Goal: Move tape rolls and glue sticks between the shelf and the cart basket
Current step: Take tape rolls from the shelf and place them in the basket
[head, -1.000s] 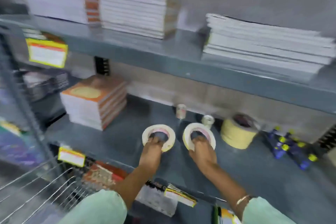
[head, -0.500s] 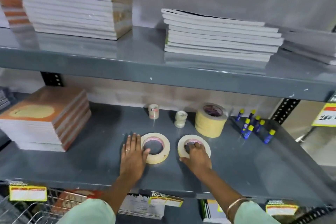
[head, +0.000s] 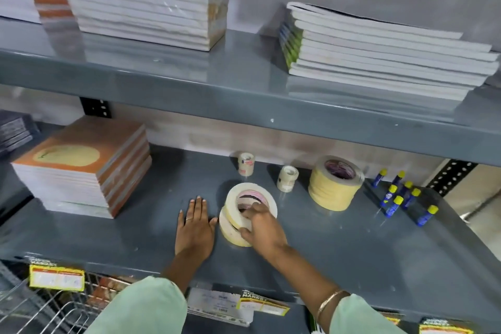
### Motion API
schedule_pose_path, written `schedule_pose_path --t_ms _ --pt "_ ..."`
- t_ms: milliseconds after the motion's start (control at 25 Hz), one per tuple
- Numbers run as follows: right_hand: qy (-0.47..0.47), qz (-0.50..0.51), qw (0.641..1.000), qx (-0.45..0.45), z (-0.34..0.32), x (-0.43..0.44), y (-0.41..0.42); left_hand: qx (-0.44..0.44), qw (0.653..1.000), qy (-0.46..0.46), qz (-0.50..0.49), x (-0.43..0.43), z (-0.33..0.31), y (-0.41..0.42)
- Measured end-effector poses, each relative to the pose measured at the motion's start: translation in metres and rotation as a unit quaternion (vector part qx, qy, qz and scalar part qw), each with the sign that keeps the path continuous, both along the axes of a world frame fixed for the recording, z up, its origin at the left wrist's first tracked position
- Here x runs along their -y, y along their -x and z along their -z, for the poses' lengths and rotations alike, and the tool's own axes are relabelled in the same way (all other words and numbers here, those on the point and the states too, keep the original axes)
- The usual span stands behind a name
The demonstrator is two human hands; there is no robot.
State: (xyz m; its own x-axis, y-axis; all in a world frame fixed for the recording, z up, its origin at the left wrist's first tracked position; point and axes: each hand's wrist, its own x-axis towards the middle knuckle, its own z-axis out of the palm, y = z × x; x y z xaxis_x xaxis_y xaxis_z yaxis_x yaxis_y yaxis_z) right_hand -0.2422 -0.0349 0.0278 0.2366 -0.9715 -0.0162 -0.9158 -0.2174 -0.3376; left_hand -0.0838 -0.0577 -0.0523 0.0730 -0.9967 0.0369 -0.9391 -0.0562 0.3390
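- On the lower shelf, the change I read is this: half a second ago two flat tape rolls lay side by side, one under each hand; now the right-hand roll is tipped up and rests leaning on top of the left one, forming a tilted pair.
- That tells me the rolls are being gathered into one stack on the shelf, probably to lift both at once.
- My right hand curls over the upper roll, fingertips hooked into its core and thumb against the outer edge of the pair, pinching it.
- My left hand has let go; it lies flat, palm down, fingers extended and close together, thumb just beside the lower roll.
- Glue sticks stand untouched at the right; the cart basket sits lower left.
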Motion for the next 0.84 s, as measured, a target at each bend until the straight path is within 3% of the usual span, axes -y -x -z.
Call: schedule_pose_path --t_ms 320,560,720,840 --pt "-0.032 -0.054 0.995 -0.08 0.014 0.005 -0.008 0.015 1.0 0.0 -0.002 0.001 -0.001 0.0" --pt "-0.021 -0.042 0.998 -0.041 -0.006 0.005 0.0 0.005 1.0 0.014 -0.005 -0.001 -0.001 0.0" --pt "0.045 0.044 0.998 0.019 -0.066 0.032 0.056 -0.002 1.0 0.019 0.0 -0.001 -0.002 -0.001" --pt "0.076 0.127 0.989 -0.01 -0.095 0.066 0.121 -0.009 1.0 0.019 0.001 -0.002 -0.002 -0.001"
